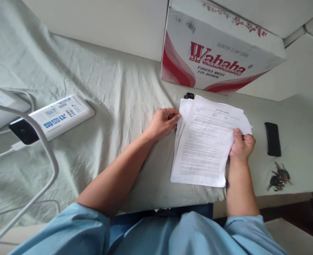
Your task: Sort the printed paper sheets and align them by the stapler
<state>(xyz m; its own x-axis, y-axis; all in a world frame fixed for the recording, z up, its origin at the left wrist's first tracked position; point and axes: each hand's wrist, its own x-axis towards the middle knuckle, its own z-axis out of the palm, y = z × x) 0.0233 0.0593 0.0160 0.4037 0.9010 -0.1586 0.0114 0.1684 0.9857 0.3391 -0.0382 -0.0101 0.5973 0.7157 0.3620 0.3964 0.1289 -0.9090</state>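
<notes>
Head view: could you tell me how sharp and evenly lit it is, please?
Head view: soft, even light, no glare; the stack of papers shows print too blurred to read, while the Wahaha box lettering is legible; wide-angle distortion bends the edges; the white cable looms large.

Papers (206, 141) before box (217, 53)

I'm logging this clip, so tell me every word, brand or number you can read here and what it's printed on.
"Wahaha" and "PURIFIED WATER FOR DRINKING": cardboard box, in red and dark print.
Red characters on the box top, and a faint upside-down code above the brand: too blurred to read.
Blue characters on the white device: not legible.
Printed sheets held by left hand and right hand: text too small.
</notes>
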